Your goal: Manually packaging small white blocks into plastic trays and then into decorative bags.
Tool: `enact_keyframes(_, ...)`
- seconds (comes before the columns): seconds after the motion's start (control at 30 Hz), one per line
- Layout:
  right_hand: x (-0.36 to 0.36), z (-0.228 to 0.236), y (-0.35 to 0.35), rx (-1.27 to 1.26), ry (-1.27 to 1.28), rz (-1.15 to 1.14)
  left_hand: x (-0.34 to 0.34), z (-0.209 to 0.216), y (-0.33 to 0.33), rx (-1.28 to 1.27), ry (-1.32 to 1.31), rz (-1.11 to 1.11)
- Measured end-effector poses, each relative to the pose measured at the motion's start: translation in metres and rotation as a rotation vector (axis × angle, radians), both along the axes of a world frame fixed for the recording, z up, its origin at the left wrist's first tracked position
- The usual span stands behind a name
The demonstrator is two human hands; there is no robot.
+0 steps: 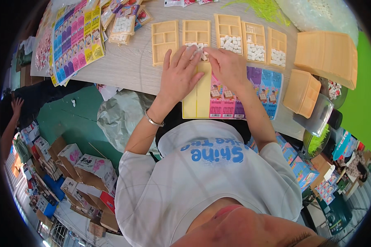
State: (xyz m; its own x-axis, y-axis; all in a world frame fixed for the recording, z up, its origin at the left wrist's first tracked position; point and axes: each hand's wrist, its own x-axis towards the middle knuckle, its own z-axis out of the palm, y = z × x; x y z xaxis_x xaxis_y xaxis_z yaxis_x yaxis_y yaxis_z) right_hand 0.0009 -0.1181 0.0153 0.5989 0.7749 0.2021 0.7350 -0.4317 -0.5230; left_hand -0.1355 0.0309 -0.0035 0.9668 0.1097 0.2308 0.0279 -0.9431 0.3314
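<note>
Left hand (pixel 179 75) loosely spread, right hand (pixel 230 69) half-curled, white pieces (pixel 200 46) partly covered, any hold unclear

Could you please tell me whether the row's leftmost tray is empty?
Empty, where visible: the tray shows only bare compartments.

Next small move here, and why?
Probably settle the white pieces into the near compartment of the second tray from the left: the fingers of both the left hand and right hand are there, and the three trays to its right have white pieces grouped in their near compartments.
</note>
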Motion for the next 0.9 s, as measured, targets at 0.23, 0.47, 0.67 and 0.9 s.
enact_keyframes(0.23,0.021,0.009,0.001,0.125,0.011,-0.04,0.009,-0.007,-0.01,0.125,0.141,0.009)
enact_keyframes(0.47,0.265,0.075,-0.027,0.504,-0.188,-0.488,0.042,-0.012,-0.022,0.025,0.075,0.036)
enact_keyframes(0.67,0.535,0.081,-0.124,-0.567,-0.283,-0.937,0.061,0.021,-0.013,-0.204,0.054,0.093)
enact_keyframes(0.9,0.634,0.014,-0.178,-0.545,-0.012,-0.593,-0.015,-0.006,0.06,-0.069,-0.025,0.404)
